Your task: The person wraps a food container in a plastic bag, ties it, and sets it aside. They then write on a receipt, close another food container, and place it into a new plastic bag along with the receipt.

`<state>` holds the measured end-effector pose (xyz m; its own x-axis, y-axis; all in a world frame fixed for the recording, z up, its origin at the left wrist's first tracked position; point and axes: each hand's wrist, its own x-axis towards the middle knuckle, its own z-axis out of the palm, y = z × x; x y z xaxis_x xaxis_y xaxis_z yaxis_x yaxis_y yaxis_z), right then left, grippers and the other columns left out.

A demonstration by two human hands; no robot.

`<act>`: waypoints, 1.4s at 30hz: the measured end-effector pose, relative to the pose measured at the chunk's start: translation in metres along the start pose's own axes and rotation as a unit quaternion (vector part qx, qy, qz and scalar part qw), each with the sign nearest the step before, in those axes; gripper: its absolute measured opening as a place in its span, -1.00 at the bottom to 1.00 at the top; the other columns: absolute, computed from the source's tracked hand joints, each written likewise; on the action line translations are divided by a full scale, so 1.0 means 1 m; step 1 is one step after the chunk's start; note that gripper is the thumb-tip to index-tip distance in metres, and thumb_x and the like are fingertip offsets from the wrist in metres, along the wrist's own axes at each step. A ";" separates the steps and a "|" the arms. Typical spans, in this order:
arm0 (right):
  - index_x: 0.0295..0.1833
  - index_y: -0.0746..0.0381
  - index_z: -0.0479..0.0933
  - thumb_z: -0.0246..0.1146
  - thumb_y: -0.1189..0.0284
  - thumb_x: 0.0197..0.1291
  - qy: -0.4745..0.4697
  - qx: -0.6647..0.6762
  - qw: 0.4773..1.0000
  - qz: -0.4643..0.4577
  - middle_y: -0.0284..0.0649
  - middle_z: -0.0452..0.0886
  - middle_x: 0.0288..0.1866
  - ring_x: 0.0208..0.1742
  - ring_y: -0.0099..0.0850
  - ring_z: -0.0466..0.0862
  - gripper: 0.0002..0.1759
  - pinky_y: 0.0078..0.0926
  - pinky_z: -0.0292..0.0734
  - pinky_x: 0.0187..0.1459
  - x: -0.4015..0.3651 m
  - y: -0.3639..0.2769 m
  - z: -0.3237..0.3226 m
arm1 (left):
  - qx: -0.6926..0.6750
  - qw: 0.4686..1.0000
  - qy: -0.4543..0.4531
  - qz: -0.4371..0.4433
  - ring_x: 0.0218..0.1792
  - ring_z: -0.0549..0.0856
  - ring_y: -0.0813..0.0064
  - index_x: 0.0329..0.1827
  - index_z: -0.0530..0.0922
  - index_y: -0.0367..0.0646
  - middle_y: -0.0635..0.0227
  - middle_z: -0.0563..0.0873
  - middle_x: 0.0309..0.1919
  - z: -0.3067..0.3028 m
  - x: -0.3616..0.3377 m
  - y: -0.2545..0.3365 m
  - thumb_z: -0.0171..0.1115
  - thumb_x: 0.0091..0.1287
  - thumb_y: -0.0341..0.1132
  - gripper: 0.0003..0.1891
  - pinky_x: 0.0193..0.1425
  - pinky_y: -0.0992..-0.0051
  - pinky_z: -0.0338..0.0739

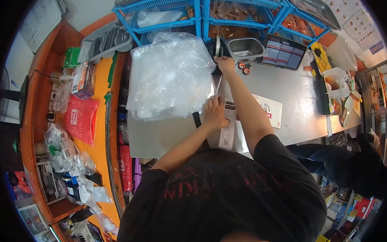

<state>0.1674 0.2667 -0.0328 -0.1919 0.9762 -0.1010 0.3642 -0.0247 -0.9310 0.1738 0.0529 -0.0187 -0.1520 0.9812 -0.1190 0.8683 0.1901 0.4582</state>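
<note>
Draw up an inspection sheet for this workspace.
Surface: metal table, bare in places.
Job's things: long printed slip by the left hand; apparent tape roll by the right.
Clutter: clear plastic bags, metal container, scissors, tablet, printed white card or box.
Hands: left hand at the slip's edge; right hand at the roll, grip unclear.
Cables: nothing seen on the table.
Surroundings: blue racks beyond; orange counter left; another person's dark clothing right.

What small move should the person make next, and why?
Probably draw some tape with the right hand, since it is at what looks like a tape dispenser, while the left hand is beside the printed slip, seemingly steadying it.
</note>
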 end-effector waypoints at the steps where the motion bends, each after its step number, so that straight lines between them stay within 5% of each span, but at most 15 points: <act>1: -0.13 0.28 0.57 0.31 0.33 0.09 -0.038 0.110 0.992 0.049 -0.29 0.62 -0.38 -0.36 -0.49 0.58 -0.71 -0.54 0.43 -0.33 0.000 0.002 -0.002 | -0.019 0.999 0.021 0.015 0.27 0.13 -0.03 0.24 0.31 -0.24 0.11 0.20 0.25 0.000 -0.002 0.001 0.45 -0.18 -0.17 -0.16 0.26 0.05 0.10; 4: -0.41 0.21 0.60 0.34 0.46 0.03 -0.039 0.277 0.954 0.108 -0.36 0.60 -0.50 -0.43 -0.55 0.56 -0.93 -0.53 0.35 -0.42 -0.040 -0.008 -0.010 | -0.040 0.997 0.044 0.049 0.25 0.17 0.01 0.12 0.43 -0.17 0.12 0.26 0.22 -0.003 -0.012 -0.005 0.42 -0.14 -0.22 -0.33 0.24 0.11 0.12; 7: -0.53 0.24 0.56 0.33 0.49 0.01 0.014 0.194 0.980 -0.034 -0.32 0.60 -0.55 -0.47 -0.48 0.56 -0.86 -0.48 0.38 -0.40 -0.060 0.014 0.001 | -0.066 0.996 0.013 0.060 0.19 0.28 0.08 -0.05 0.51 -0.15 0.12 0.38 0.11 -0.002 -0.010 -0.008 0.36 -0.09 -0.31 -0.54 0.19 0.18 0.19; 9: -0.53 0.30 0.57 0.30 0.48 0.02 0.143 -0.143 0.965 -0.164 -0.24 0.63 -0.52 -0.47 -0.36 0.57 -0.85 -0.48 0.41 -0.32 -0.066 0.013 -0.005 | -0.138 0.988 -0.072 0.012 0.01 0.46 0.10 -0.14 0.45 -0.20 0.14 0.51 -0.06 -0.005 -0.005 -0.012 0.24 -0.03 -0.49 -0.66 0.07 0.24 0.34; 10: -0.53 0.30 0.57 0.30 0.48 0.02 0.147 -0.141 0.965 -0.164 -0.24 0.63 -0.52 -0.47 -0.36 0.57 -0.85 -0.48 0.41 -0.32 -0.070 0.013 -0.010 | -0.136 0.988 -0.072 0.015 0.01 0.46 0.10 -0.14 0.45 -0.20 0.14 0.51 -0.06 -0.009 -0.009 -0.014 0.24 -0.03 -0.49 -0.66 0.07 0.24 0.34; 13: -0.27 0.30 0.59 0.28 0.45 0.01 0.116 -0.051 0.985 -0.114 -0.14 0.61 -0.51 -0.44 -0.14 0.55 -0.83 -0.26 0.37 -0.07 -0.072 0.002 -0.018 | -0.378 0.924 -0.042 -0.035 0.07 0.46 0.04 0.11 0.33 -0.27 0.05 0.46 0.05 -0.030 -0.016 -0.023 0.13 -0.04 -0.60 -0.46 0.14 0.22 0.35; 15: -0.06 0.28 0.53 0.26 0.46 0.02 0.230 -0.089 0.925 -0.289 -0.16 0.62 -0.50 -0.29 -0.15 0.53 -0.69 -0.23 0.30 0.02 -0.070 -0.002 -0.010 | -0.430 0.898 0.083 0.052 0.18 0.41 0.08 0.35 0.11 -0.26 0.02 0.40 0.14 -0.035 -0.027 -0.032 0.00 -0.02 -0.66 -0.27 0.27 0.27 0.27; 18: 0.09 0.32 0.41 0.28 0.52 0.00 0.199 -0.167 0.928 -0.268 -0.17 0.65 -0.46 -0.48 -0.31 0.57 -0.52 -0.35 0.41 -0.05 -0.044 -0.014 0.003 | -0.389 0.909 0.109 0.102 0.26 0.35 0.12 0.43 -0.02 -0.23 0.05 0.34 0.20 -0.044 -0.034 -0.046 -0.08 -0.01 -0.67 -0.20 0.34 0.29 0.19; 21: 0.14 0.31 0.32 0.27 0.51 -0.08 0.151 0.077 0.977 -0.130 -0.16 0.62 -0.50 -0.26 -0.22 0.53 -0.42 -0.28 0.31 0.01 -0.048 -0.023 0.003 | -0.414 0.892 0.175 0.051 0.01 0.53 0.39 0.29 0.31 -0.24 0.20 0.51 0.04 -0.059 -0.045 -0.054 -0.07 0.05 -0.64 -0.38 0.08 0.50 0.39; 23: 0.17 0.32 0.26 0.27 0.51 -0.10 0.156 0.064 0.976 -0.140 -0.14 0.61 -0.50 -0.32 -0.22 0.54 -0.37 -0.29 0.35 -0.05 -0.060 -0.014 0.004 | -0.500 0.834 0.231 -0.032 -0.24 0.57 0.68 0.03 0.58 -0.24 0.35 0.61 -0.21 -0.067 -0.044 -0.056 0.09 0.20 -0.57 -0.68 -0.20 0.74 0.40; 26: 0.21 0.33 0.13 0.26 0.57 -0.13 0.158 0.032 0.981 -0.105 -0.07 0.58 -0.50 -0.44 -0.16 0.57 -0.28 -0.28 0.42 -0.24 -0.075 -0.009 0.005 | -0.461 0.822 0.333 0.024 -0.22 0.58 0.63 -0.01 0.59 -0.26 0.36 0.60 -0.25 -0.089 -0.038 -0.049 0.15 0.24 -0.56 -0.74 -0.17 0.68 0.43; 30: 0.24 0.31 0.09 0.29 0.64 -0.11 0.139 -0.235 0.959 -0.071 -0.06 0.63 -0.38 -0.30 -0.24 0.64 -0.23 -0.36 0.41 -0.02 -0.084 -0.017 -0.007 | -0.481 0.792 0.367 0.086 -0.07 0.55 0.53 0.08 0.50 -0.34 0.27 0.56 -0.11 -0.121 -0.033 -0.025 0.10 0.23 -0.64 -0.67 0.04 0.57 0.42; 32: 0.25 0.30 0.08 0.29 0.65 -0.08 0.181 -0.030 0.962 -0.201 -0.07 0.65 -0.35 -0.22 -0.26 0.64 -0.24 -0.40 0.41 -0.01 -0.100 -0.023 -0.021 | -0.470 0.793 0.372 0.111 0.03 0.51 0.53 0.21 0.38 -0.32 0.24 0.53 -0.02 -0.119 -0.026 -0.026 0.06 0.22 -0.66 -0.56 0.13 0.56 0.38; 36: 0.30 0.28 0.03 0.23 0.70 0.01 -0.032 0.319 0.935 -0.149 -0.14 0.67 -0.25 0.15 -0.27 0.49 -0.24 -0.35 0.27 0.20 -0.158 -0.091 -0.056 | -0.568 0.770 0.280 0.081 0.16 0.44 0.48 0.32 0.23 -0.33 0.15 0.42 0.17 -0.119 -0.027 -0.004 0.03 0.20 -0.70 -0.44 0.23 0.51 0.33; 42: 0.39 0.24 -0.01 0.21 0.57 0.09 0.064 0.254 0.945 -0.194 -0.09 0.50 0.15 0.32 -0.25 0.34 -0.22 -0.27 0.19 0.26 -0.171 -0.093 -0.074 | -0.529 0.797 0.239 0.165 0.21 0.42 0.45 0.37 0.11 -0.35 0.08 0.29 0.31 -0.087 -0.013 0.031 0.04 0.19 -0.71 -0.36 0.23 0.54 0.32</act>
<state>0.2338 0.1183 0.0972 -0.0983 0.9503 0.2953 -0.2024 0.2715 -0.9409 0.1611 0.0493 0.0734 -0.3804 0.8357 0.3961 0.0520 -0.4082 0.9114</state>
